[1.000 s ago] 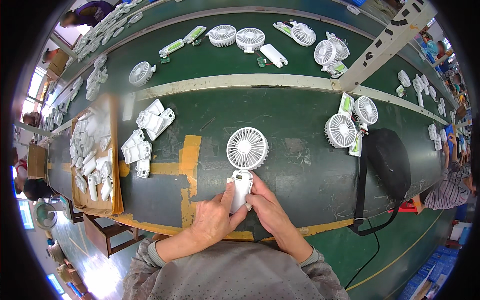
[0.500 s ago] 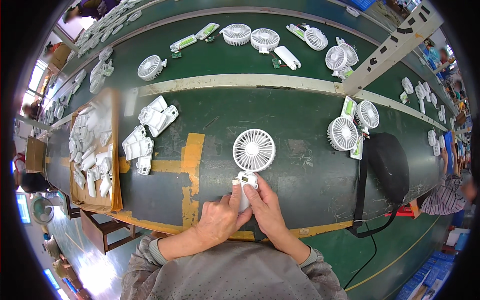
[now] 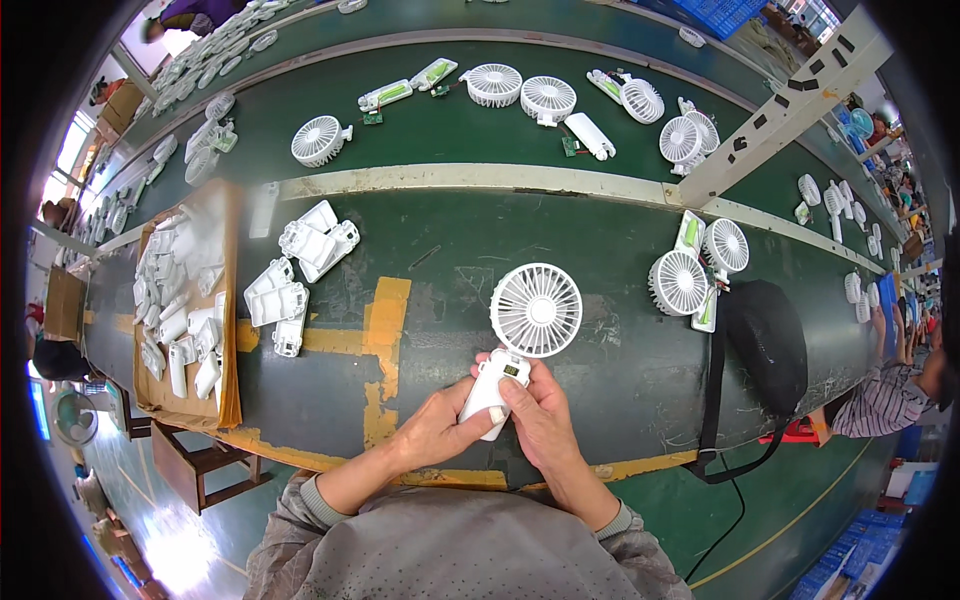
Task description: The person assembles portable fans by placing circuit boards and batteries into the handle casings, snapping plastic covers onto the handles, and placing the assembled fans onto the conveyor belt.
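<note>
A white handheld fan (image 3: 537, 310) is held between my two hands over the near part of the green table, its round grille leaning away to the right. My left hand (image 3: 440, 425) grips the handle from the left, its wrapped thumb lying across the lower front. From the right, my right hand (image 3: 543, 418) closes round the handle, its thumb close to a small dark display window (image 3: 511, 370). The fingers behind the handle are mostly hidden.
On the left stands a cardboard tray (image 3: 232, 330) of white casings, with loose white shells (image 3: 318, 240) beside it. Opened fans (image 3: 680, 282) and a black bag (image 3: 768, 345) lie to the right. A metal rail (image 3: 480, 178) and a slanted post (image 3: 785, 105) cross behind.
The fan has tilted to the right, and more of its handle front shows. My left thumb has slid from the handle's top to its lower part. The whole view has shifted slightly.
</note>
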Demonstrator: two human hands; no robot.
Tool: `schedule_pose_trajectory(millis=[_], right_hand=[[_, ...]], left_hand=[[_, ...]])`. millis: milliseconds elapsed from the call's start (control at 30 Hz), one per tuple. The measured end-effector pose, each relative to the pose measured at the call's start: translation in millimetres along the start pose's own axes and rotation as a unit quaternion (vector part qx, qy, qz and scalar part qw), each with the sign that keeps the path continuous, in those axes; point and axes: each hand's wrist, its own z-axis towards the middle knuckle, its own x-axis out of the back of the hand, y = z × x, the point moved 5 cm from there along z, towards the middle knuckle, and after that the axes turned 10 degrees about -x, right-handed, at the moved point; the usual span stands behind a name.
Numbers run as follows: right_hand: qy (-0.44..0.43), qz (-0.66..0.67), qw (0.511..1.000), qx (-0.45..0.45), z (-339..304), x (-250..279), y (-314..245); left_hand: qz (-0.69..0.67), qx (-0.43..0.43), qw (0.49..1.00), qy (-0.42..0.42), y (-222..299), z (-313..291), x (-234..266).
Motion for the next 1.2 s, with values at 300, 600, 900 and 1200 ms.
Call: schedule_pose_trajectory(millis=[300, 600, 900, 1200], right_hand=[[0.021, 0.042, 0.999, 0.023, 2, 3, 2], [-0.019, -0.006, 0.999, -0.027, 22, 0, -3], [0.043, -0.061, 0.997, -0.023, 29, 15, -2], [0.022, -0.104, 0.992, -0.07, 37, 12, 7]], left_hand=[[0.099, -0.042, 0.994, 0.016, 6, 4, 1], [-0.094, 0.063, 0.994, -0.007, -5, 11, 7], [-0.052, -0.047, 0.984, 0.161, 26, 54, 120], [0.62, 0.008, 0.67, 0.409, 21, 151, 348]])
